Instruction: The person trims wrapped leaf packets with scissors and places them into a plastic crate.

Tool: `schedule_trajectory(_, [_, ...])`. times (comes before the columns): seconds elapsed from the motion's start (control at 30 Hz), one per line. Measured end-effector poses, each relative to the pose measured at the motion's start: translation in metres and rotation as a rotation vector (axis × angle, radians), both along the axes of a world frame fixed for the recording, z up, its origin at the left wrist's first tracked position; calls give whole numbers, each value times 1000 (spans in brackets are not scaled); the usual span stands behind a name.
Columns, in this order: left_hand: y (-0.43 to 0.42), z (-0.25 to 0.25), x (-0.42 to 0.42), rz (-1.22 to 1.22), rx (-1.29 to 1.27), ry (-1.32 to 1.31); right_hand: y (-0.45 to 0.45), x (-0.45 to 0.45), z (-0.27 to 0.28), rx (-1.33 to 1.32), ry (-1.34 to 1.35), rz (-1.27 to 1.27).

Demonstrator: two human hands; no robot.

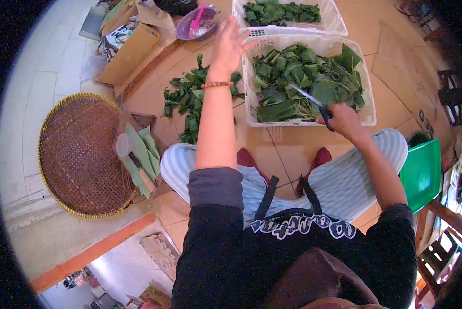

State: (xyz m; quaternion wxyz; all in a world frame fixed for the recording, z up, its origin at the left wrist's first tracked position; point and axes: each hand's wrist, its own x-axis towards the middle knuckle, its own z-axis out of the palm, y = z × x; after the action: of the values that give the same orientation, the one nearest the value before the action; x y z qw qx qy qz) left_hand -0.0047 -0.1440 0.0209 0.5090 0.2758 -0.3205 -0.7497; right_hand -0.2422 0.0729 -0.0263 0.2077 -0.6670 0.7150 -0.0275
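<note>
My left hand (229, 47) is stretched forward with its fingers apart and nothing in it, beside the left ends of two white plastic crates. In my right hand (345, 121) is a pair of scissors (308, 96) with dark handles, its blades pointing up and left over the leaves. The nearer crate (313, 123) is filled with loose and folded green leaves (298, 72). Behind it, the farther crate (339, 18) contains folded green leaf pieces (282, 13). More leaf bundles (189, 98) lie on the tiled floor, partly hidden by my left forearm.
A round woven tray (81, 154) lies at left, beside flat leaf strips (143, 149). A purple basin (197, 24) with a pink-handled utensil and a cardboard box (130, 54) are at the upper left. A green tray (421, 172) stands by my right knee.
</note>
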Motion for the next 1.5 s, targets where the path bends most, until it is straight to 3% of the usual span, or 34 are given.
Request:
schedule_trajectory(0.1, [-3, -47, 43, 88, -126, -545, -4, 3, -12, 28, 3, 83])
schedule_trajectory(0.17, [-4, -119, 86, 123, 130, -737, -6, 10, -15, 31, 41, 146])
schedule_trajectory(0.23, [1, -211, 148, 58, 314, -1319, -9, 14, -17, 43, 18, 194])
schedule_trajectory(0.27, [37, -200, 138, 322, 407, -1231, -11, 16, -18, 51, 6, 219])
schedule_trajectory(0.37, [88, -236, 141, 522, 460, -1428, -18, 25, -17, 71, -5, 207])
schedule_trajectory(0.53, [95, -352, 172, 381, 147, -1731, -23, 32, -29, 0, 31, 250])
schedule_trajectory(0.6, [86, -369, 174, 413, 55, -1729, -27, 34, -28, 4, 43, 262])
schedule_trajectory(0.63, [89, -341, 156, 528, 122, -1621, -28, 35, -27, 7, 42, 275])
schedule_trajectory(0.73, [92, -312, 135, 521, 511, -1510, -27, 38, -24, 12, 32, 292])
schedule_trajectory(0.83, [115, -268, 104, 944, 217, -1182, -27, 36, -26, -6, 4, 267])
schedule_trajectory(0.93, [119, -280, 117, 1044, 486, -1042, -24, 35, -25, -34, -52, 198])
schedule_trajectory(1.03, [99, -319, 134, 1017, 389, 70, -26, 36, -10, -28, -143, 162])
schedule_trajectory(1.1, [103, -213, 93, 940, 313, 279, -27, 38, 10, -18, -221, 150])
schedule_trajectory(1.27, [100, -96, 43, 409, 129, 275, -25, 34, 20, 28, -392, 111])
schedule_trajectory(1.33, [109, -54, 27, 249, 50, 2, -21, 31, 22, 7, -444, 107])
schedule_trajectory(1.37, [113, -40, 21, 168, 11, -133, -19, 29, 23, 31, -465, 96])
schedule_trajectory(1.5, [117, -35, 12, -62, 6, -263, -10, 26, 28, 117, -566, 113])
